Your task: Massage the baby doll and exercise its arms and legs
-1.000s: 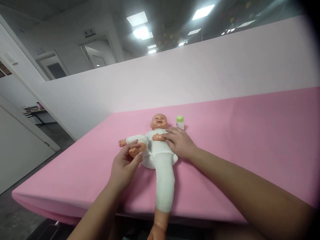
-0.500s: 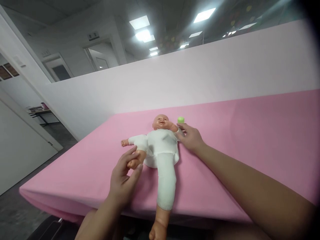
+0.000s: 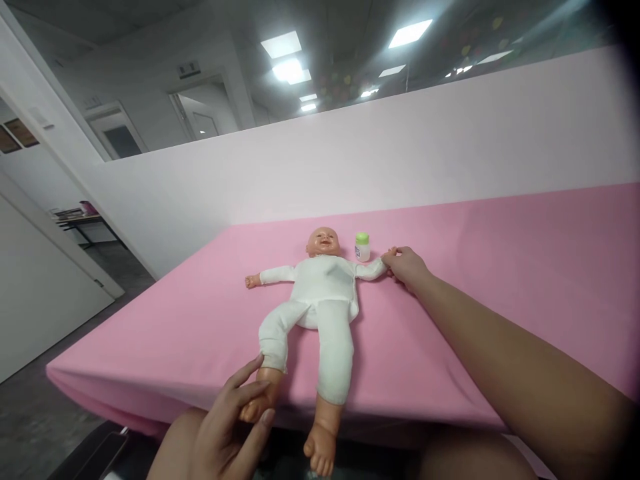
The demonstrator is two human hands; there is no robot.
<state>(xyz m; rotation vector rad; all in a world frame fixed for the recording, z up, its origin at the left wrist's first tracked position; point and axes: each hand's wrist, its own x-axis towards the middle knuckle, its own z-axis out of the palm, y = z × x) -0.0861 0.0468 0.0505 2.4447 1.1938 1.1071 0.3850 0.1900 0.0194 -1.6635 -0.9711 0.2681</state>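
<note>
A baby doll (image 3: 326,283) with a white cloth body lies face up on the pink table cover, its head toward the wall and its feet over the near edge. My left hand (image 3: 233,417) is closed loosely around the doll's foot on the left, fingers above and thumb below. The doll's arm on the right is stretched out sideways, and my right hand (image 3: 407,267) pinches the small hand at its end. Just beyond that arm stands an upright clear jar (image 3: 363,248) with a green lid.
The pink cover (image 3: 165,327) spreads to both sides of the doll. A white low wall (image 3: 400,153) with glass above it borders the far side. At the left is a white door (image 3: 45,280). My knees are under the near edge.
My left hand has drawn the doll's bent leg down toward me, so it is straighter. My right hand has moved the doll's arm from beside its face out to the right, uncovering the jar.
</note>
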